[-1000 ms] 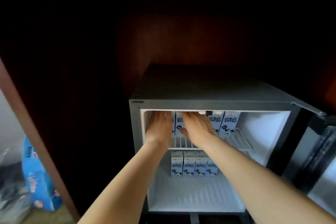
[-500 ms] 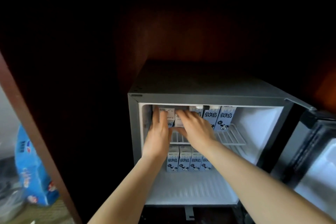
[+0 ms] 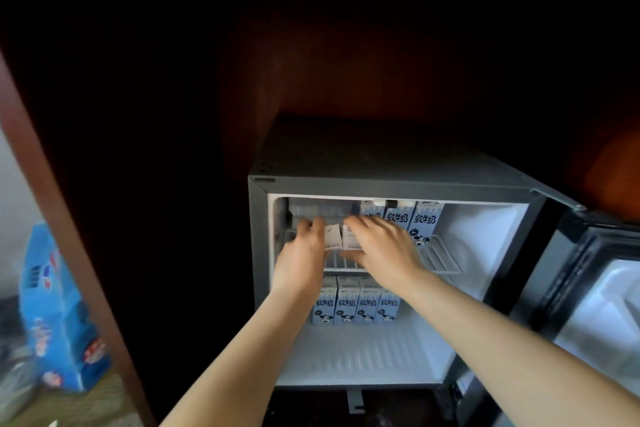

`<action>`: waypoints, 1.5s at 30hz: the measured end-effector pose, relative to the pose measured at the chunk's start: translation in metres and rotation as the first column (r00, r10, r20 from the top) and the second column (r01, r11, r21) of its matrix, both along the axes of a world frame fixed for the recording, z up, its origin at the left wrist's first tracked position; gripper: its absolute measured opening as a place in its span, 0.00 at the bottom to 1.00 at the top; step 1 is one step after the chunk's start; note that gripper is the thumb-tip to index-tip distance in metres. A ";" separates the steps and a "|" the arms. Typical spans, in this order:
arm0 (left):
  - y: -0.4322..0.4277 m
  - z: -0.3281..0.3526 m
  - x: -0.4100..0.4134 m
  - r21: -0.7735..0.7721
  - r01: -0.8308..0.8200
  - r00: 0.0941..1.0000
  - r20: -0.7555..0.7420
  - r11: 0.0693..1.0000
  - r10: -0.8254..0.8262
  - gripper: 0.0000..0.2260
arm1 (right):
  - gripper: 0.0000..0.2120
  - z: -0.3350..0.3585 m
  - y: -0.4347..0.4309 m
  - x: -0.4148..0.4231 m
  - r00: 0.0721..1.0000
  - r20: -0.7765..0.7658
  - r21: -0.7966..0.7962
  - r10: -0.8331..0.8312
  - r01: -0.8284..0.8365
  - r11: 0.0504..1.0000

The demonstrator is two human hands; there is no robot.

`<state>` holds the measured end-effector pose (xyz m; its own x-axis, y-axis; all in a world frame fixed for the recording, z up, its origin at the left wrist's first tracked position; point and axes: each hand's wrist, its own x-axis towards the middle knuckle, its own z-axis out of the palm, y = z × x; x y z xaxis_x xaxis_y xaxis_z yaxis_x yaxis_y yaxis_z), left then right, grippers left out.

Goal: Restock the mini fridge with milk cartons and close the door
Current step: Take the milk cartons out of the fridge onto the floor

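The mini fridge stands open inside a dark wooden cabinet, its door swung out to the right. Both my hands reach onto the upper wire shelf. My left hand grips one tilted milk carton, and my right hand grips another carton beside it. Three blue and white cartons stand upright at the back of that shelf. Several more cartons stand in a row on the fridge floor below.
A blue printed box lies on the floor at the left, outside the cabinet's wooden side panel. The fridge floor in front of the lower row is bare white. The cabinet interior around the fridge is dark.
Both hands have drawn back a little from the rear of the upper shelf, and the two cartons in them now tilt forward with their white tops showing. The view shifted slightly down.
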<state>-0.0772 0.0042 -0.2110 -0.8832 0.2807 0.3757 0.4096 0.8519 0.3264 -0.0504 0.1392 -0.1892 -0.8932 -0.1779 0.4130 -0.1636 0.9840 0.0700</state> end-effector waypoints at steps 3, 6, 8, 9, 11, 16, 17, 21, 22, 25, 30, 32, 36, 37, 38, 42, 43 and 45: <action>-0.005 0.014 0.017 -0.049 0.017 1.000 -0.006 0.999 -0.017 0.20 | 0.24 0.006 0.001 0.018 1.000 0.007 -0.054 -0.012 0.012 0.998; -0.007 0.029 0.040 -0.105 0.006 0.998 -0.055 0.994 -0.012 0.18 | 0.24 0.016 0.005 0.043 1.000 -0.008 -0.085 -0.018 0.017 0.996; -0.007 0.037 0.056 -0.089 0.012 0.996 -0.085 0.996 -0.020 0.18 | 0.23 0.027 0.010 0.063 0.999 -0.029 -0.094 -0.019 0.016 0.995; -0.006 0.040 0.066 -0.074 0.026 0.995 -0.091 0.997 -0.033 0.18 | 0.23 0.032 0.014 0.073 0.999 -0.030 -0.090 -0.017 0.014 0.996; -0.003 0.046 0.087 -0.051 0.063 0.992 -0.106 0.997 -0.068 0.18 | 0.22 0.042 0.021 0.097 0.999 -0.036 -0.069 -0.015 0.013 0.998; 0.017 0.069 0.136 -0.055 0.209 0.970 -0.112 0.976 -0.214 0.19 | 0.23 0.067 0.047 0.164 0.999 -0.025 -0.007 -0.039 0.039 0.999; 0.024 0.076 0.145 -0.070 0.242 0.963 -0.108 0.968 -0.248 0.19 | 0.24 0.073 0.053 0.178 0.998 -0.022 0.009 -0.057 0.057 0.998; 0.061 0.105 0.181 -0.149 0.380 0.915 -0.087 0.913 -0.395 0.20 | 0.23 0.096 0.085 0.232 0.987 -0.010 0.041 -0.160 0.160 0.986; 0.072 0.111 0.190 -0.163 0.419 0.898 -0.072 0.893 -0.435 0.20 | 0.23 0.101 0.094 0.247 0.982 -0.007 0.038 -0.189 0.190 0.981; 0.108 0.125 0.216 -0.195 0.528 0.840 -0.022 0.827 -0.542 0.16 | 0.22 0.108 0.125 0.289 0.959 0.027 0.007 -0.282 0.282 0.959; 0.177 0.119 0.258 -0.252 0.678 0.726 0.089 0.690 -0.681 0.15 | 0.19 0.096 0.177 0.358 0.891 0.136 -0.062 -0.432 0.443 0.894; 0.205 0.105 0.276 -0.269 0.729 0.678 0.148 0.630 -0.721 0.15 | 0.18 0.083 0.194 0.383 0.860 0.174 -0.086 -0.480 0.499 0.862; 0.257 0.061 0.307 -0.242 0.814 0.580 0.288 0.528 -0.762 0.16 | 0.14 0.044 0.226 0.424 0.777 0.307 -0.161 -0.550 0.612 0.774; 0.268 0.048 0.315 -0.229 0.831 0.556 0.325 0.507 -0.765 0.16 | 0.14 0.032 0.234 0.434 0.756 0.339 -0.185 -0.560 0.637 0.748; 0.278 0.036 0.323 -0.219 0.846 0.533 0.361 0.487 -0.765 0.16 | 0.13 0.019 0.241 0.443 0.736 0.371 -0.210 -0.566 0.661 0.721; 0.314 -0.016 0.350 -0.151 0.898 0.431 0.489 0.413 -0.759 0.15 | 0.07 -0.035 0.263 0.475 0.681 0.456 -0.284 -0.573 0.721 0.632; 0.322 -0.028 0.355 -0.125 0.908 0.403 0.519 0.399 -0.754 0.15 | 0.06 -0.048 0.268 0.480 0.674 0.462 -0.289 -0.576 0.729 0.621; 0.336 -0.054 0.364 -0.083 0.923 0.351 0.584 0.377 -0.732 0.15 | 0.07 -0.075 0.275 0.488 0.658 0.474 -0.265 -0.585 0.740 0.618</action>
<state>0.2864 0.3400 -0.2647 -0.1113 0.9655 -0.2354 0.8779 0.2065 0.4320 0.4375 0.4142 -0.2642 -0.7763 0.6297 -0.0293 0.6111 0.7404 -0.2798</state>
